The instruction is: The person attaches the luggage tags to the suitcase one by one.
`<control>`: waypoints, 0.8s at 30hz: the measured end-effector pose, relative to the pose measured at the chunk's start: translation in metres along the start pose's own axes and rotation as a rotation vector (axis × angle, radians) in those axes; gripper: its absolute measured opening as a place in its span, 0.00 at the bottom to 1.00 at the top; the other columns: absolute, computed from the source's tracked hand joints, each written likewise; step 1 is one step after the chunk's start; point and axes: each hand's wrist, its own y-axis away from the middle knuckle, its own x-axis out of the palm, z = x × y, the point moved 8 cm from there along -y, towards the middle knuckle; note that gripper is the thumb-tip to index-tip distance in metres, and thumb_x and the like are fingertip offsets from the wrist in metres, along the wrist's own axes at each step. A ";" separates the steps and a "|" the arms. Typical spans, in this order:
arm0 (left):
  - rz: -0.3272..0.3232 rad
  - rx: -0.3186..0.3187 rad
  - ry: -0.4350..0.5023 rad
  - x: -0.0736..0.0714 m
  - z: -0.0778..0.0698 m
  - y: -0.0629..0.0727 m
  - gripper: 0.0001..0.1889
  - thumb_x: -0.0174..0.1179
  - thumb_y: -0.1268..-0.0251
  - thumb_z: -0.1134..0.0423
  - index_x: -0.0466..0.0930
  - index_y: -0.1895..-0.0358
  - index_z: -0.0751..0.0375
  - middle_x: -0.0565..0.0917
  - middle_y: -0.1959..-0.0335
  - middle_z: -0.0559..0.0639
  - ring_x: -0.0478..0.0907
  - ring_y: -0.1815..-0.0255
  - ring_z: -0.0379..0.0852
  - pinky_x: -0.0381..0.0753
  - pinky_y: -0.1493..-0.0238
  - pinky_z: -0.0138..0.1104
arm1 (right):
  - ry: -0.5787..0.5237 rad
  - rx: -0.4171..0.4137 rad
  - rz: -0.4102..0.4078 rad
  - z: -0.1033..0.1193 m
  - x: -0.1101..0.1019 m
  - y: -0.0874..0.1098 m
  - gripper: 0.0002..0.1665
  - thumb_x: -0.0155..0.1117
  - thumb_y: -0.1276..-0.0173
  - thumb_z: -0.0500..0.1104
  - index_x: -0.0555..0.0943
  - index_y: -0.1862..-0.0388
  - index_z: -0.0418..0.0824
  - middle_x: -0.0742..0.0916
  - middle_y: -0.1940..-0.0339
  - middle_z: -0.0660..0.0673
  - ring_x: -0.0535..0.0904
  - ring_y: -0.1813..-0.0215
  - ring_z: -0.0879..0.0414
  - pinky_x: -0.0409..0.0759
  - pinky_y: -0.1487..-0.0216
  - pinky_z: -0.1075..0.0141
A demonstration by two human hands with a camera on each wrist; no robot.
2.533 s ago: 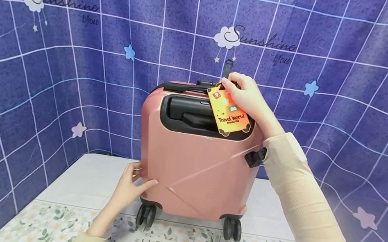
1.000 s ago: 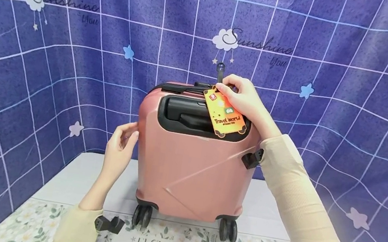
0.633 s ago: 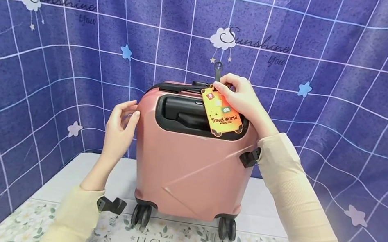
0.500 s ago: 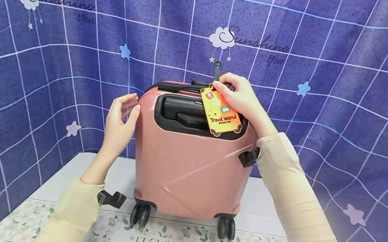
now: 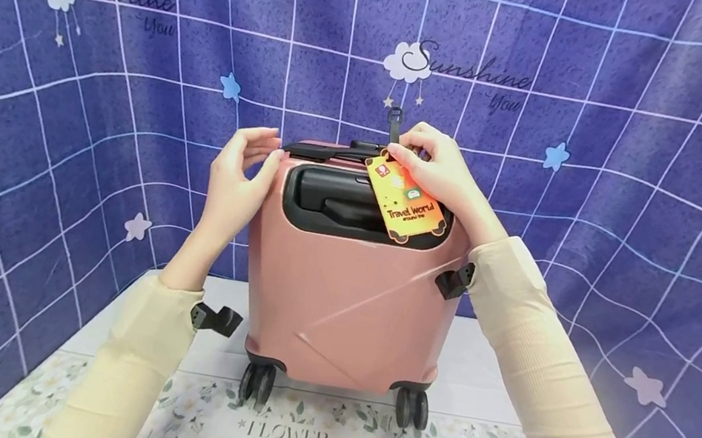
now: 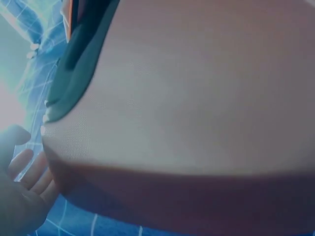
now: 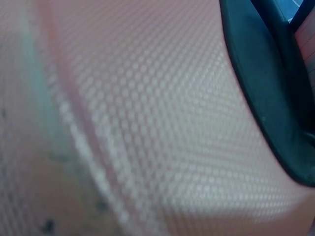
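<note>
A pink hard-shell suitcase [image 5: 346, 301] stands upright on its wheels, its black pull handle [image 5: 334, 194] sunk in the recess at the top. My right hand [image 5: 445, 169] pinches a yellow-orange luggage tag [image 5: 403, 204] near its strap end, at the top right of the case. The tag's black strap [image 5: 394, 128] sticks straight up and ends in a small buckle. My left hand [image 5: 238, 181] is at the upper left corner, fingertips close to the end of the black top carry handle [image 5: 327, 151]. In the left wrist view its loosely bent fingers [image 6: 34, 172] lie beside the shell.
A white surface with a flower-print mat [image 5: 287, 434] lies under the case. Blue-purple grid-pattern curtain [image 5: 163, 73] surrounds it at the back and sides. Black wrist cameras [image 5: 217, 318] sit at both cuffs. The right wrist view is mostly the case's textured shell [image 7: 147, 113].
My left hand has risen from the case's lower left side, up along its edge, to the top corner. My right hand keeps its pinch on the luggage tag, nearly still.
</note>
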 end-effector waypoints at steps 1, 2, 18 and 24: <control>0.014 -0.002 0.002 0.003 -0.003 -0.004 0.16 0.55 0.35 0.68 0.73 0.47 0.71 0.81 0.53 0.62 0.78 0.49 0.50 0.75 0.43 0.32 | 0.000 0.001 -0.002 0.000 -0.001 0.000 0.11 0.59 0.34 0.43 0.82 0.67 0.37 0.77 0.66 0.47 0.66 0.64 0.56 0.62 0.63 0.70; 0.030 -0.008 0.000 0.007 -0.005 -0.008 0.15 0.55 0.35 0.67 0.74 0.47 0.70 0.81 0.53 0.62 0.79 0.49 0.50 0.75 0.43 0.32 | 0.003 0.000 -0.002 0.000 -0.001 0.000 0.10 0.59 0.34 0.43 0.82 0.66 0.37 0.77 0.66 0.47 0.66 0.64 0.56 0.62 0.63 0.70; 0.284 -0.088 -0.143 0.050 -0.021 -0.045 0.17 0.52 0.31 0.61 0.73 0.45 0.66 0.80 0.49 0.59 0.77 0.46 0.49 0.73 0.40 0.34 | -0.002 -0.041 -0.005 0.000 0.002 -0.001 0.11 0.60 0.34 0.43 0.84 0.63 0.36 0.78 0.68 0.46 0.67 0.66 0.57 0.63 0.65 0.71; 0.308 -0.111 -0.148 0.068 -0.023 -0.058 0.18 0.51 0.31 0.61 0.70 0.41 0.65 0.80 0.51 0.60 0.79 0.48 0.50 0.74 0.42 0.35 | 0.004 -0.031 -0.018 0.000 0.000 0.000 0.12 0.59 0.34 0.43 0.84 0.63 0.36 0.79 0.67 0.45 0.68 0.65 0.57 0.64 0.65 0.72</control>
